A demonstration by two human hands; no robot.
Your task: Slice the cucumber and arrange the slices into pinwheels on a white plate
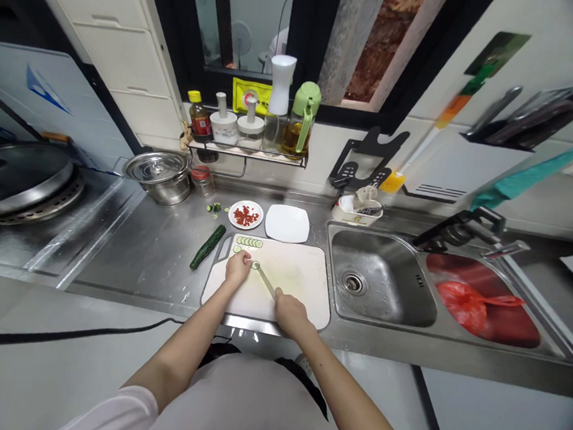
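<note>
A stainless steel counter runs along a pale kitchen wall under a dark-framed window. Nearest the person, a white cutting board lies at the counter's front edge, just left of the sink.

The right hand is over the board's near edge, its fingers clenched around the handle of a knife. The blade points away and to the left across the board. The left hand rests on the left part of the board, fingertips bent down and gripping a small cucumber stub. The knife tip meets that stub.

Farther back, a short row of cucumber slices lies along the board's far edge. A whole cucumber lies slantwise on the counter just beside the board's left edge.

Beyond the board stand a small round plate of red chilli and a white square plate, side by side. A few cucumber ends lie left of them, and a lidded steel pot stands farther left. On the wall behind is a shelf of bottles and jars. To the right, a red bag sits in the second basin.
</note>
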